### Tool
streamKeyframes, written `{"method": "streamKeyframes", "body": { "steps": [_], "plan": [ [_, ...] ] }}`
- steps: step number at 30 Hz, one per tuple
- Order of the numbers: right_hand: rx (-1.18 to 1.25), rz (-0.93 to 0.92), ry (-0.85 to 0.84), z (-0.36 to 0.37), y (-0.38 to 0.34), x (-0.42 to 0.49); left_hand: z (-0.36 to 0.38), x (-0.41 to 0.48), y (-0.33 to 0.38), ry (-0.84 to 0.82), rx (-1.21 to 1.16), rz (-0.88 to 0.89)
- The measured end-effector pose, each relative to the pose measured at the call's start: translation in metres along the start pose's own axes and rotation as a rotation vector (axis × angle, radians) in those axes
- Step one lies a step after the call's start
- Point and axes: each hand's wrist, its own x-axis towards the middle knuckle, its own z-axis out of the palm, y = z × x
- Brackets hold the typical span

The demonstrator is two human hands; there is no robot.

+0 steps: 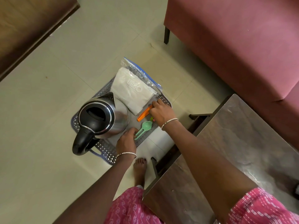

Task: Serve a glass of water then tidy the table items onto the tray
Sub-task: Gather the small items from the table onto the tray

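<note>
A grey-blue tray (pixel 103 149) with a perforated rim hangs over the tiled floor, held at two edges. My left hand (pixel 127 142) grips its near edge beside the kettle. My right hand (pixel 161 112) grips its right edge, with the fingertips over one end of an orange clip (pixel 143 114). On the tray stand a steel electric kettle (pixel 103 117) with a black lid and handle, a clear zip bag of white napkins (pixel 135 88), and a green plastic spoon-shaped tool (pixel 144 127). No glass is in view.
A dark glossy table (pixel 226 151) stands right of the tray, under my right arm. Behind it is a maroon sofa (pixel 234 46). Brown wooden furniture (pixel 24 29) fills the top left corner. My bare foot (pixel 140 167) is on the floor below the tray.
</note>
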Motion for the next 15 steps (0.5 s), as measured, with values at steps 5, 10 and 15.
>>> {"method": "streamKeyframes", "body": {
  "steps": [5,10,15],
  "plan": [
    [0.079,0.033,0.073,0.005,0.005,-0.001,0.002,0.005,0.000,-0.011,-0.014,-0.010],
    [0.362,0.244,0.387,-0.002,-0.004,-0.027,0.002,0.002,0.001,-0.013,-0.038,-0.016],
    [0.608,0.462,0.619,0.010,-0.021,-0.087,-0.002,0.000,0.005,-0.029,-0.008,-0.010]
  ]
}}
